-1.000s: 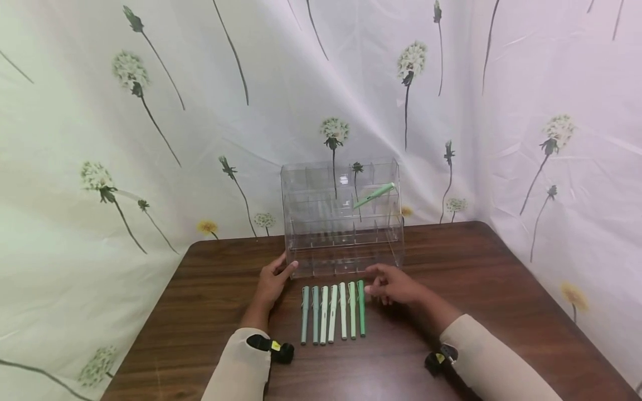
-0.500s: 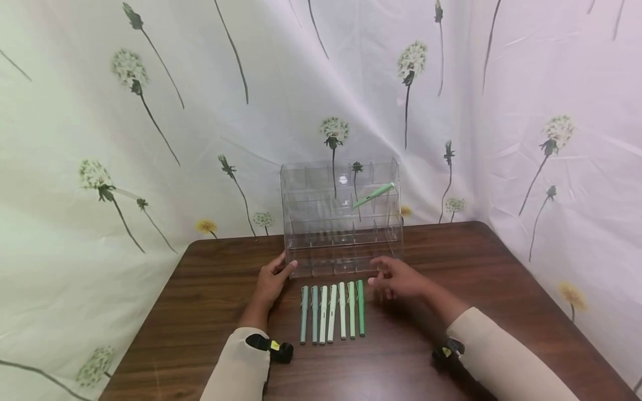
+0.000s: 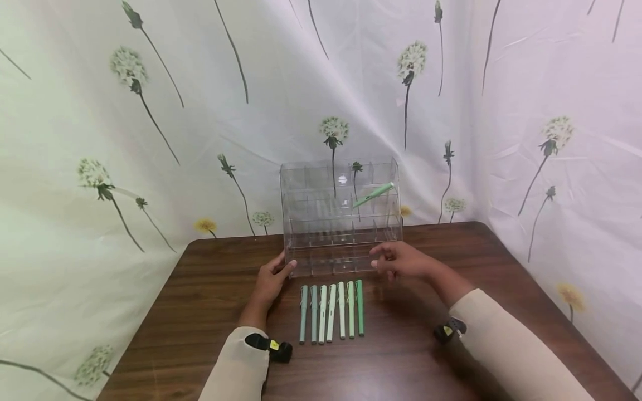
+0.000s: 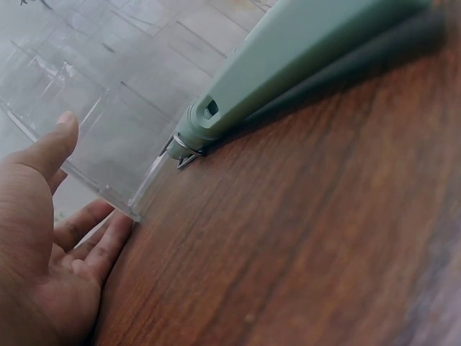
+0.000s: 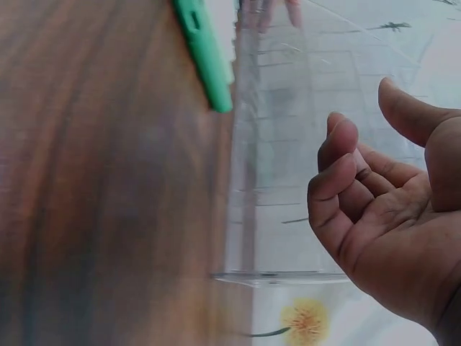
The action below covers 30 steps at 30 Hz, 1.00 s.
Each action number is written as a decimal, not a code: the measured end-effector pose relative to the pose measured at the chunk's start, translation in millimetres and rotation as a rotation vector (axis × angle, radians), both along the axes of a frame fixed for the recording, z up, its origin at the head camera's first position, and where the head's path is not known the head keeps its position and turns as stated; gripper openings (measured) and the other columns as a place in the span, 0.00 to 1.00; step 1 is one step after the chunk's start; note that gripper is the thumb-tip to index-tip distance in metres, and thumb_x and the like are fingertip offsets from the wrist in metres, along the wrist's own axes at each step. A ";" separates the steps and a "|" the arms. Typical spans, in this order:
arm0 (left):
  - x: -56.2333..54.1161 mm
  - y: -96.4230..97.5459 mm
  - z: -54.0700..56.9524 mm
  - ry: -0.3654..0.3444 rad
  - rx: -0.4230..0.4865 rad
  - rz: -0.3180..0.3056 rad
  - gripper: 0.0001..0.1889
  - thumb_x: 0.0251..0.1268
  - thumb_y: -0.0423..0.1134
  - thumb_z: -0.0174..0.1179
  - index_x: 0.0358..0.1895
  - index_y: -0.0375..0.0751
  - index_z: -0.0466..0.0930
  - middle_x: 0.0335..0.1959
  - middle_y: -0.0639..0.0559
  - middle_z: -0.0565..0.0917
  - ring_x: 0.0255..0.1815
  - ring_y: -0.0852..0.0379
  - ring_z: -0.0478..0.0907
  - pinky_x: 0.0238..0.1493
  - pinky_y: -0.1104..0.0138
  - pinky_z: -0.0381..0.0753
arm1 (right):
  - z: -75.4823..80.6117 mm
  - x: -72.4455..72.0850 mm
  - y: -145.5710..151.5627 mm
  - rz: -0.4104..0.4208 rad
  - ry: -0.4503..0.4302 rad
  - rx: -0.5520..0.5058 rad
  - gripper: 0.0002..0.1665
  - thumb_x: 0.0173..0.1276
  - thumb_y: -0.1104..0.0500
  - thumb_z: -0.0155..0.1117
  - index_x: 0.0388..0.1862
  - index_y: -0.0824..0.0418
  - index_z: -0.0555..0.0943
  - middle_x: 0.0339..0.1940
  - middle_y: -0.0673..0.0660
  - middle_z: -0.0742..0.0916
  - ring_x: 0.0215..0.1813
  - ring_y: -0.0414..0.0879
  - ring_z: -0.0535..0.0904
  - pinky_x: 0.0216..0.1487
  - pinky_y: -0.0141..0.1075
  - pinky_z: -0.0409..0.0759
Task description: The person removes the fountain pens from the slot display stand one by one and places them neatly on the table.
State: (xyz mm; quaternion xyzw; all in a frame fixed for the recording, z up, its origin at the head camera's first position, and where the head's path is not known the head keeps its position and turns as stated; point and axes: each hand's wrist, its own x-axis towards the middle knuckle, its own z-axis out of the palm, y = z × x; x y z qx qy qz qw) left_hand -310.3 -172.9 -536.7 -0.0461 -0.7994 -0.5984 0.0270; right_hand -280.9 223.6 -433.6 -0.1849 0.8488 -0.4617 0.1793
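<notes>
A clear acrylic organizer [image 3: 321, 223] with tiered compartments stands at the back of the table. My left hand [image 3: 271, 281] holds its lower left corner, thumb in front and fingers behind the side panel [image 4: 108, 151]. My right hand [image 3: 403, 260] hovers at the lower right front, fingers loosely curled and holding nothing. One light green pen [image 3: 373, 195] leans slanted in an upper right compartment. In front lies a row of several capped pens, from a grey-green pen [image 3: 303, 314] at the left through pale ones [image 3: 331, 313] to a bright green pen [image 3: 360, 308] at the right.
The brown wooden table [image 3: 200, 334] reaches back to a white curtain [image 3: 225, 128] printed with dandelions. A black wrist camera [image 3: 282, 352] sits on the left sleeve, and another wrist camera [image 3: 443, 333] on the right one.
My right hand has moved up and slightly right, away from the bright green pen to the organizer's lower right front. The left hand stays on the organizer; the pens have not moved.
</notes>
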 end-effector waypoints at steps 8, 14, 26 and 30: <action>-0.2 2.1 5.5 0.003 -0.025 0.000 0.39 0.78 0.58 0.67 0.86 0.53 0.67 0.81 0.41 0.75 0.79 0.38 0.76 0.78 0.42 0.75 | 25.4 -13.4 2.2 -0.149 0.125 -0.035 0.28 0.83 0.52 0.67 0.72 0.67 0.79 0.49 0.67 0.88 0.36 0.56 0.85 0.35 0.43 0.85; 1.8 1.4 4.7 0.001 -0.024 0.013 0.38 0.78 0.57 0.68 0.86 0.53 0.67 0.80 0.41 0.77 0.81 0.40 0.74 0.80 0.42 0.73 | 44.1 -22.2 1.7 -0.293 0.217 -0.126 0.22 0.84 0.55 0.66 0.66 0.69 0.82 0.52 0.67 0.86 0.35 0.54 0.85 0.40 0.48 0.88; 2.3 0.8 1.2 0.011 -0.007 0.003 0.38 0.78 0.57 0.68 0.85 0.52 0.67 0.79 0.39 0.78 0.82 0.39 0.72 0.81 0.42 0.71 | 76.1 -38.1 8.6 -0.504 0.320 -0.163 0.23 0.83 0.59 0.66 0.69 0.69 0.78 0.49 0.59 0.83 0.30 0.43 0.81 0.32 0.32 0.81; 1.5 0.7 1.4 0.014 -0.014 0.004 0.38 0.78 0.57 0.68 0.85 0.52 0.67 0.78 0.39 0.79 0.82 0.39 0.73 0.81 0.42 0.72 | 82.1 -44.7 8.3 -0.515 0.337 -0.167 0.25 0.82 0.60 0.65 0.72 0.69 0.76 0.51 0.59 0.82 0.29 0.41 0.82 0.33 0.31 0.83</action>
